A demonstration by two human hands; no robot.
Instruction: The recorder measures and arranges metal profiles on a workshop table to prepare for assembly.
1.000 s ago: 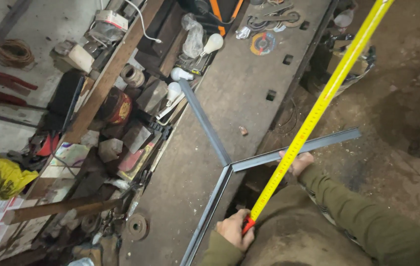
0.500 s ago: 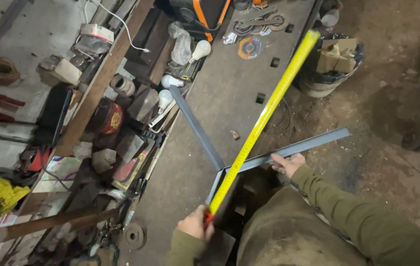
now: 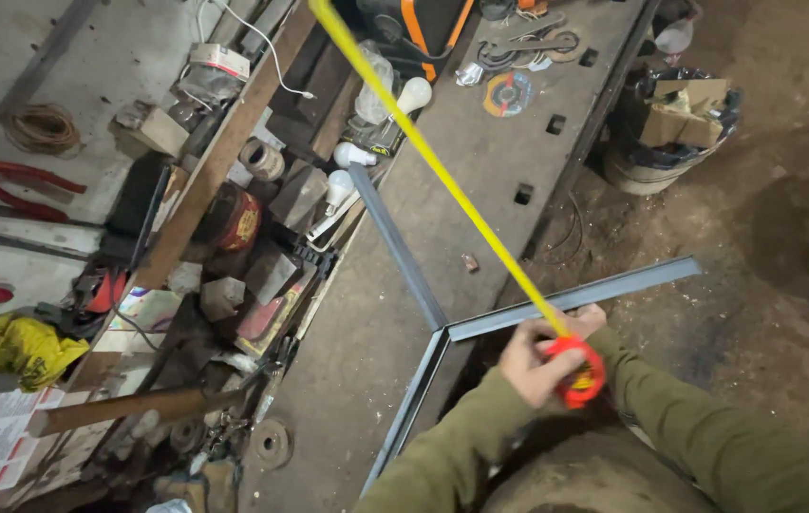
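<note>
1. The tape measure, a round red-orange case, sits in the left hand, whose fingers curl around the case with the thumb on top. Its yellow blade is drawn far out, a thin, stiff, slightly cupped strip running up and left across the workbench and out of the top edge of the view, so its hooked end cannot be seen.
2. The right hand lies just behind the case, resting on the steel frame; its fingers are mostly hidden by the left hand and the tape, so I cannot tell whether they are spread or pressed together.
3. As a judgement: the measuring is under way. The blade is pulled out and runs over the frame's mitred corner, but no mark or cut shows on the steel, and a reading is not visibly taken.
4. The steel frame is made of grey angle bars with a dull, smooth finish. One bar runs right over the dirt floor, one runs up across the bench, and a third drops towards the lower edge.
5. The workbench is a long, rust-brown steel plate with square holes punched in it.
6. Further out lie a cutting disc, white light bulbs, a wooden beam and a bucket packed with cardboard scraps.
</note>
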